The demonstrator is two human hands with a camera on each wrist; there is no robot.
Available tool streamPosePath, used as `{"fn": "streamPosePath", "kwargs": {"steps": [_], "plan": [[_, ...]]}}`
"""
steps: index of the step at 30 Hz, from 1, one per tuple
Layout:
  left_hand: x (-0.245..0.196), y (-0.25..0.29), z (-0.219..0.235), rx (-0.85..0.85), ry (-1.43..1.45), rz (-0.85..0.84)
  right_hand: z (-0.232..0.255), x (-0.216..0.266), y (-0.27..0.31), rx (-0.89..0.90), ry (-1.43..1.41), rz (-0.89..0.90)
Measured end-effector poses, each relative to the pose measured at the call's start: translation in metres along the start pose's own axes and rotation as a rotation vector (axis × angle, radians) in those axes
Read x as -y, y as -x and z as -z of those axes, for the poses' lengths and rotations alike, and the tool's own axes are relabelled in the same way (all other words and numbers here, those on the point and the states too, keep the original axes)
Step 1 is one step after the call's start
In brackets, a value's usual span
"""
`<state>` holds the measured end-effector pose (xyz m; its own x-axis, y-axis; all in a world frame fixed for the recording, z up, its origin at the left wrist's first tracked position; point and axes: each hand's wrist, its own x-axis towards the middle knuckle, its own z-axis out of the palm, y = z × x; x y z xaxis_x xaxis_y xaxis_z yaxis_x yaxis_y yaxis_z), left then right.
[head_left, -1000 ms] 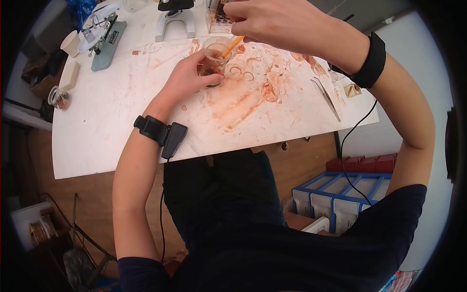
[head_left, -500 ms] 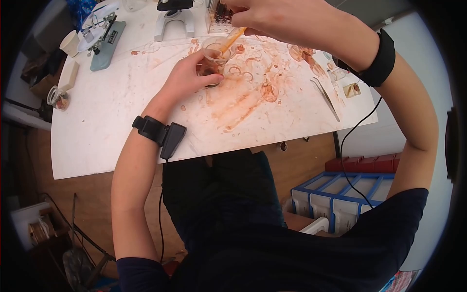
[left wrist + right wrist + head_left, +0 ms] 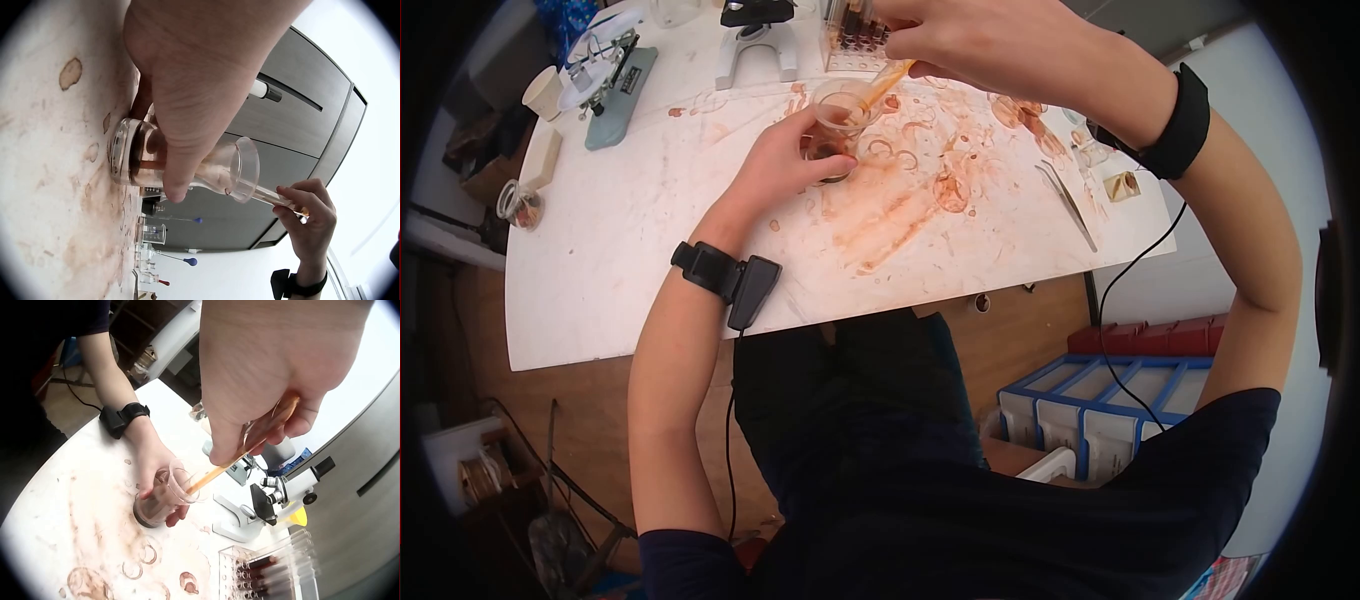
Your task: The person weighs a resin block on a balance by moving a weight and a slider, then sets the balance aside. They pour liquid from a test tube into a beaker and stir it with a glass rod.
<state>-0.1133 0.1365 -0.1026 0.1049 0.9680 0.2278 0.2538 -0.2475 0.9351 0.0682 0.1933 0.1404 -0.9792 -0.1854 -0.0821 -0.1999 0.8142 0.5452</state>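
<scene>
A clear glass vessel (image 3: 215, 165) with a flared rim and dark liquid low inside stands on the stained white table (image 3: 630, 270). The left hand (image 3: 785, 160) grips its body, fingers and thumb curled round it. Above the rim, the right hand (image 3: 275, 381) pinches an orange-tinted stick or tube (image 3: 215, 477), whose lower end reaches into the vessel's mouth at a slant. In the left wrist view the right hand (image 3: 309, 219) holds the upper end of a clear tube between thumb and fingers.
Behind stand a microscope (image 3: 757, 45) and a rack of test tubes (image 3: 855, 50). A balance (image 3: 622, 95), a white block (image 3: 542, 158) and a small jar (image 3: 520, 203) are at the left. Tweezers (image 3: 1068, 205) and small glassware (image 3: 1122, 186) lie right.
The right hand shifted slightly to the right from a second ago, and the stick's slant changed a little. The left hand keeps its grip on the vessel.
</scene>
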Motion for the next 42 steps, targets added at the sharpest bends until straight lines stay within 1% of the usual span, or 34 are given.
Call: {"fn": "streamPosePath", "kwargs": {"steps": [7, 10, 14, 16, 17, 19, 22, 23, 26, 29, 32, 33, 36, 39, 42], "plan": [[0.001, 0.000, 0.000, 0.001, 0.008, 0.007, -0.003, -0.002, 0.002, -0.003, -0.014, 0.012], [0.001, 0.000, 0.000, 0.001, 0.028, 0.015, -0.002, -0.001, 0.005, 0.015, -0.039, -0.057], [-0.009, 0.001, 0.002, 0.040, 0.019, 0.058, 0.001, 0.002, 0.024, 0.011, -0.176, -0.263], [-0.001, -0.001, 0.002, 0.039, 0.007, 0.043, -0.002, 0.003, 0.039, -0.013, -0.243, -0.377], [0.002, -0.002, 0.002, 0.040, 0.002, 0.036, -0.014, 0.001, 0.051, -0.046, -0.281, -0.430], [-0.001, -0.001, 0.002, 0.009, -0.004, 0.025, -0.054, -0.006, 0.080, -0.113, -0.356, -0.533], [-0.002, 0.000, 0.001, -0.013, -0.011, 0.020, -0.093, -0.001, 0.107, -0.217, -0.593, -0.795], [-0.002, 0.000, 0.000, -0.014, -0.013, 0.021, -0.104, 0.006, 0.110, -0.192, -0.614, -0.964], [-0.003, 0.000, 0.001, -0.008, -0.040, 0.035, -0.165, 0.018, 0.123, -0.454, -1.020, -1.226], [-0.001, 0.000, 0.001, 0.002, -0.015, 0.033, -0.193, 0.033, 0.108, -0.607, -1.293, -1.376], [-0.008, 0.001, 0.001, 0.008, -0.020, 0.046, -0.211, 0.029, 0.088, -0.793, -1.488, -1.406], [-0.011, 0.002, 0.001, 0.009, -0.029, 0.056, -0.218, 0.022, 0.084, -0.861, -1.541, -1.384], [-0.015, 0.002, 0.001, 0.011, -0.039, 0.071, -0.234, -0.004, 0.071, -1.034, -1.571, -1.380], [-0.010, 0.002, 0.001, 0.015, 0.003, 0.063, -0.237, -0.026, 0.057, -1.157, -1.452, -1.424], [-0.009, 0.002, 0.000, 0.014, 0.044, 0.058, -0.249, -0.044, 0.047, -1.262, -1.326, -1.404]]}}
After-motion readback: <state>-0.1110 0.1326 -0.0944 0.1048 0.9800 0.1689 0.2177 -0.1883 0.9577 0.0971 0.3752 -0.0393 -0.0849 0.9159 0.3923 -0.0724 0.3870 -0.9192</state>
